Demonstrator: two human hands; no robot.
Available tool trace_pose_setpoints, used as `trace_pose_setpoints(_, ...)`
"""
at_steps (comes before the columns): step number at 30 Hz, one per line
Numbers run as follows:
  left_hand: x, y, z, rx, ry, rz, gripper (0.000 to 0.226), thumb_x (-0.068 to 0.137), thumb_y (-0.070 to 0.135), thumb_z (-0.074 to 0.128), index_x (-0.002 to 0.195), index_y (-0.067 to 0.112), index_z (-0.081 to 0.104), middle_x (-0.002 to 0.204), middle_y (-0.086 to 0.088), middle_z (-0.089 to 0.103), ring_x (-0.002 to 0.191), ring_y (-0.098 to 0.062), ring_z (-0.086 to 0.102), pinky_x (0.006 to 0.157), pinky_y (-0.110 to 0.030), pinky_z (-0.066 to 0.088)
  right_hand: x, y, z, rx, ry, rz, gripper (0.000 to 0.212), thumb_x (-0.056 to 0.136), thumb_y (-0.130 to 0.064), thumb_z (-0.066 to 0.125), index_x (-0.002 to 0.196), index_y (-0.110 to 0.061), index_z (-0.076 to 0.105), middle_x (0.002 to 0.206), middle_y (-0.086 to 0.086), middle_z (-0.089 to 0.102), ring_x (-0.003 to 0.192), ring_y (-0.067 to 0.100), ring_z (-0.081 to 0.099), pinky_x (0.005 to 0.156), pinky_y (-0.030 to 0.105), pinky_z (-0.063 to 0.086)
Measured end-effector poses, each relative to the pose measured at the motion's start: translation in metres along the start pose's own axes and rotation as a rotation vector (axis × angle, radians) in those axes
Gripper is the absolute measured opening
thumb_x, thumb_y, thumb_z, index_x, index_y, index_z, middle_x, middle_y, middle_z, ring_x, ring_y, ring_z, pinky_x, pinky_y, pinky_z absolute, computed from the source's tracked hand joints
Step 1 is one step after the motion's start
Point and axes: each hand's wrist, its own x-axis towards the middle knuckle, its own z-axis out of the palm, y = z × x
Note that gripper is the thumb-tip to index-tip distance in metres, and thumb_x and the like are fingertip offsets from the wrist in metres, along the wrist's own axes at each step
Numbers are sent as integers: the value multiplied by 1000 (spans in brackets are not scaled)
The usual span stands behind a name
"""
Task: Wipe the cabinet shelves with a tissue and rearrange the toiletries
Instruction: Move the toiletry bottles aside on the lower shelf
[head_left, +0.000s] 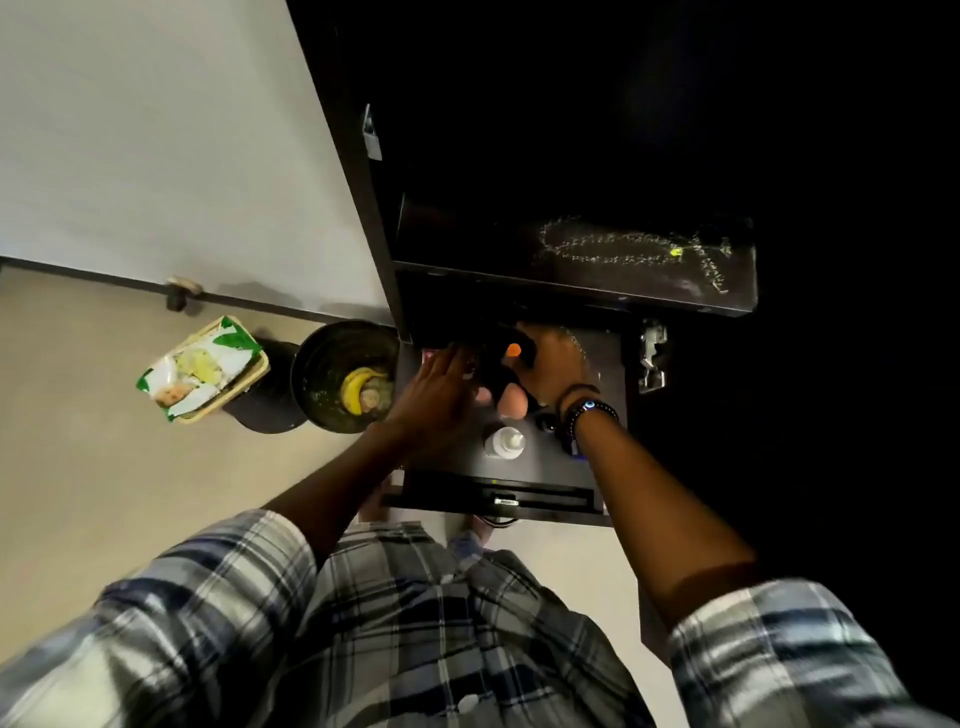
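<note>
My right hand (553, 366) is closed around a black item with an orange spot (511, 349) on the lower cabinet shelf (605, 364). Just left of it, my left hand (436, 384) reaches onto the same shelf with fingers stretched out, touching the black item's side; nothing shows in its grasp. A small white bottle (504, 441) stands near the shelf's front edge. A pinkish round cap (511, 404) and a dark round item (545, 423) sit beside my right wrist. No tissue is visible in either hand.
The upper shelf (727, 296) carries a beaded chain (613, 249). A black bin (322, 358) with a banana peel (356, 389) stands on the floor left of the cabinet, beside a basket holding a wipes pack (200, 371). A cabinet hinge (652, 358) sticks out at right.
</note>
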Motion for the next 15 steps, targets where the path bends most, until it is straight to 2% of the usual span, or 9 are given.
trace_pose_setpoints(5,8,2,-2,-10,-7,-27,65,96,23,46,148,10,10,157,-14,9,145,-30,7,116,-47,20,7,-2,0,-13,-18,20,45,88,-19,59,132,-20,54,121,15,64,112,35,58,89,36,48)
trace_pose_setpoints(9,14,-4,-1,10,-19,-23,59,95,21,46,147,11,20,157,-9,12,145,-29,6,115,-48,22,9,1,5,-8,-11,42,35,88,-15,58,123,-15,61,115,17,67,107,36,60,87,38,49)
trace_pose_setpoints(13,15,-3,-1,33,22,5,57,96,20,46,147,11,21,157,-9,14,145,-28,7,118,-42,17,7,0,-1,73,36,52,35,87,-17,61,121,-10,61,114,18,67,105,38,61,87,40,51)
trace_pose_setpoints(15,12,-1,-2,29,75,12,58,94,19,48,146,12,23,156,-10,18,144,-30,11,115,-43,23,0,1,-7,110,67,71,35,86,-21,63,120,-12,62,113,17,67,106,36,62,87,40,51)
